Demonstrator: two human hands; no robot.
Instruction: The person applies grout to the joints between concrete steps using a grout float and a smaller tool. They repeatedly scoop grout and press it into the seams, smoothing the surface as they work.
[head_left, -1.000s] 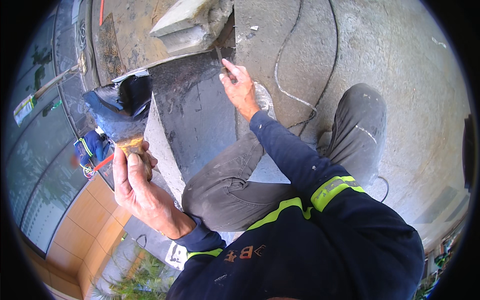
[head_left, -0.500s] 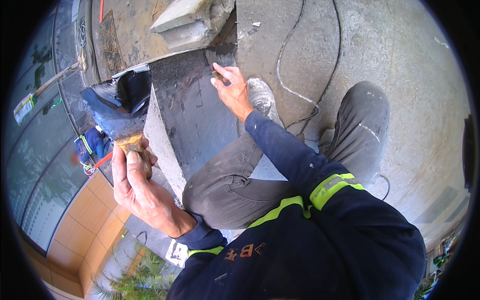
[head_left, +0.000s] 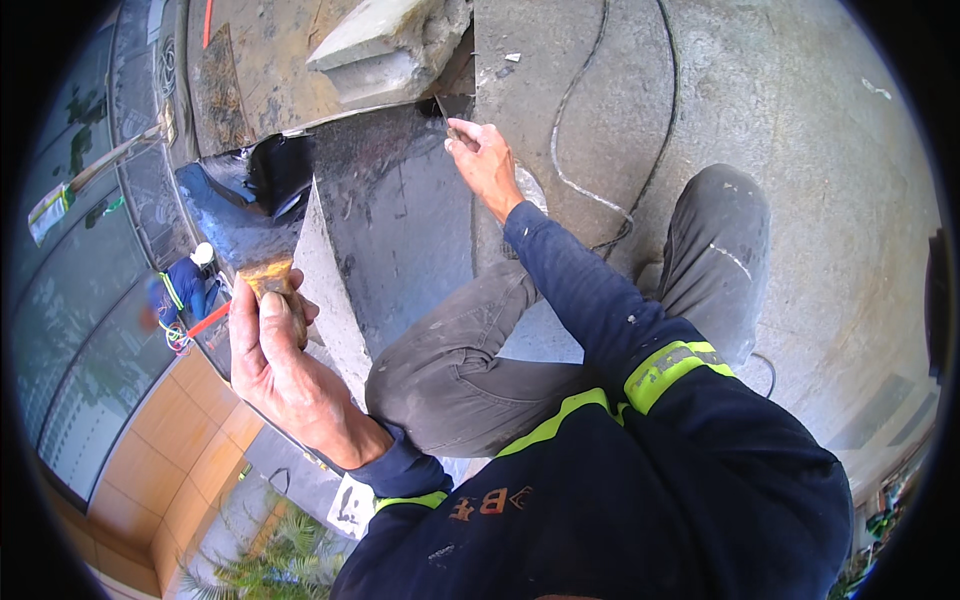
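Observation:
My left hand grips the worn handle of a wide putty knife. A thick mass of glossy black paste sits on its broad blade. Over the far edge of a grey block, my right hand pinches the handle of a smaller putty knife. That blade is seen nearly edge-on beside a dark patch at the block's far edge. The block's face is smeared dark grey, and its left side is pale and rough.
A broken concrete piece lies on a brown board at the far side. A cable runs over the concrete floor to the right. At the left, a person in a white helmet bends down.
My right hand has moved away and slightly right, tilting its putty knife from nearly flat to edge-on. The paste-laden knife in my left hand has shifted slightly right.

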